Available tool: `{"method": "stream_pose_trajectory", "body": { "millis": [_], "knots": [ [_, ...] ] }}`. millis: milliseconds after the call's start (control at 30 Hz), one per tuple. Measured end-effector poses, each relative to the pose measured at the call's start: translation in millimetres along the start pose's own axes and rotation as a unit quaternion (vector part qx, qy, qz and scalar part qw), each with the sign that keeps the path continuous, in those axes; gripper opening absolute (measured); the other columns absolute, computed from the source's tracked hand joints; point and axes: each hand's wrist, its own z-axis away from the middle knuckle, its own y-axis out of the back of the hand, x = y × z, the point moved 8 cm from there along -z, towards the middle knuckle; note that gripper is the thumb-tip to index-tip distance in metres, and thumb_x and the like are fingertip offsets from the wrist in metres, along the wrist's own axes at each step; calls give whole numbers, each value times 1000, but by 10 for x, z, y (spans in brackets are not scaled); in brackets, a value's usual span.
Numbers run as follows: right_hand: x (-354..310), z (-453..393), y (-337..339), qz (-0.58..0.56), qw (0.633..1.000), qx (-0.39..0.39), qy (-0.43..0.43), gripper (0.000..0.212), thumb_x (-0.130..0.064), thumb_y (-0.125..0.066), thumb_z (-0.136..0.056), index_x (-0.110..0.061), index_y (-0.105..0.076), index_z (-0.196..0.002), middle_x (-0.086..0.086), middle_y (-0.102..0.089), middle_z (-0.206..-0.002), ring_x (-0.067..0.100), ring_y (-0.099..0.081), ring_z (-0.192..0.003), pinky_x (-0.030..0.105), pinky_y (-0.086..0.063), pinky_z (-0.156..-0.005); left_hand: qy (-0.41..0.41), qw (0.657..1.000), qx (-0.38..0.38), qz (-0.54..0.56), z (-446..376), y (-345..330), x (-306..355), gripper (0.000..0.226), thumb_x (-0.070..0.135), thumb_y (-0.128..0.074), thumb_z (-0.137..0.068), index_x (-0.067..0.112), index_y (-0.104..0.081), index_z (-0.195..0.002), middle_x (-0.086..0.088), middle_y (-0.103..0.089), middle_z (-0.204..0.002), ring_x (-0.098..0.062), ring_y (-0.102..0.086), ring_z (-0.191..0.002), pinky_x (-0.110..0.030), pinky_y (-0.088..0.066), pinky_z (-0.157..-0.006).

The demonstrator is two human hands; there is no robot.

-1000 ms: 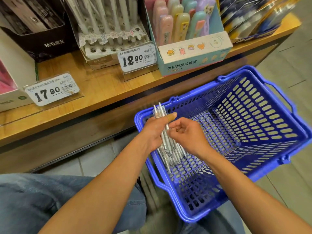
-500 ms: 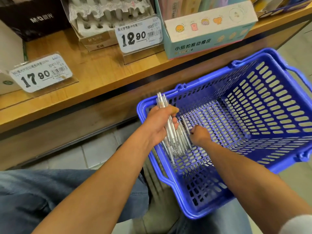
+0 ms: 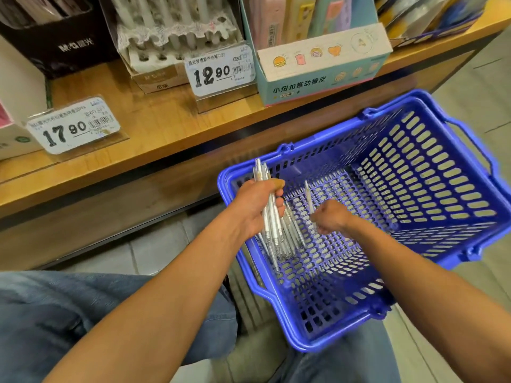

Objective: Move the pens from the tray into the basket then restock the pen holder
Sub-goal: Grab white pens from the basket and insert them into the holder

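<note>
Both hands are down in the basket. Left hand is wrapped around a fat bundle of white pens, fingers curled round the barrels about midway, so the clicker ends poke up past the thumb and the tips fan out below, down at the basket floor near its left wall. Right hand is lower and further in, fingers curled with what looks like a single pen pinched in them; that pen stands nearly upright and sticks up above the knuckles. It's a bit blurry there, so I can't see exactly how the fingertips sit on it.

Basket is the blue plastic kind with slotted walls and floor, handles folded down along the rim. It's tilted toward the camera, its near corner sitting between the person's knees, which are in blue jeans.

Behind it runs a wooden shelf. On it, straight up from the left hand, is the pen holder, a clear-fronted display with a white slotted insert and a few white pens standing in the back rows. Just right of that is a price tag reading 12.90, then a teal box of pastel erasers. Over on the left there's a second tag, 17.90, and a black display box behind it.
</note>
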Motion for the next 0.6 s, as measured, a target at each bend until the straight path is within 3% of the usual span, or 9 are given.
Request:
{"method": "stream_pose_trajectory", "body": {
  "millis": [100,167,300,367,467,533,600],
  "knots": [
    [-357,526,138,-152,983,-29,95,10,-8,-59,-93,-5,-55,-85,9,-61,-70,15,-58,-59,26,-50,-57,8,1000,6,-13,7,-27,-58,18,9,-65,-93,8,-56,-78,-2,-47,-59,-11,-44,-41,-23,-42,-42],
    [-598,877,154,-216,963,-54,154,8,-7,-63,-91,-8,-56,-87,5,-60,-63,15,-56,-55,24,-46,-52,7,1000,9,-10,6,-52,-72,19,15,-71,-89,9,-57,-79,-1,-48,-58,-11,-44,-42,-23,-42,-42],
    [-903,1267,55,-221,947,-78,219,13,-5,-71,-85,-8,-57,-83,0,-57,-55,14,-54,-49,23,-43,-48,-11,1000,-5,14,28,-102,-38,26,27,-77,-84,9,-61,-94,-2,-51,-70,-14,-50,-54,-26,-48,-48],
    [-978,1296,-20,-217,945,-85,231,15,-5,-74,-82,-6,-59,-83,1,-59,-56,14,-54,-48,23,-43,-48,-10,1000,-4,14,26,-89,-40,26,25,-78,-83,8,-62,-96,-3,-54,-70,-13,-52,-53,-27,-51,-49],
    [-990,1176,-46,-241,935,-111,236,18,-13,-79,-77,-6,-63,-82,5,-64,-64,14,-55,-50,21,-43,-48,4,1000,5,26,14,-53,-61,15,8,-69,-88,7,-58,-77,-5,-48,-62,-14,-47,-50,-30,-46,-53],
    [-912,962,-30,-270,926,-147,218,23,-26,-79,-78,-8,-66,-82,7,-68,-70,13,-56,-52,20,-43,-48,8,1000,19,23,-8,-4,-62,18,5,-61,-91,7,-54,-74,-5,-44,-60,-14,-44,-47,-28,-42,-49],
    [-719,609,1,-289,932,-132,174,21,-29,-73,-84,-9,-65,-81,7,-68,-75,12,-57,-54,21,-44,-49,11,1000,16,19,-12,3,-55,20,5,-58,-93,7,-53,-74,-6,-43,-61,-14,-43,-46,-26,-40,-46]
  ]
}}
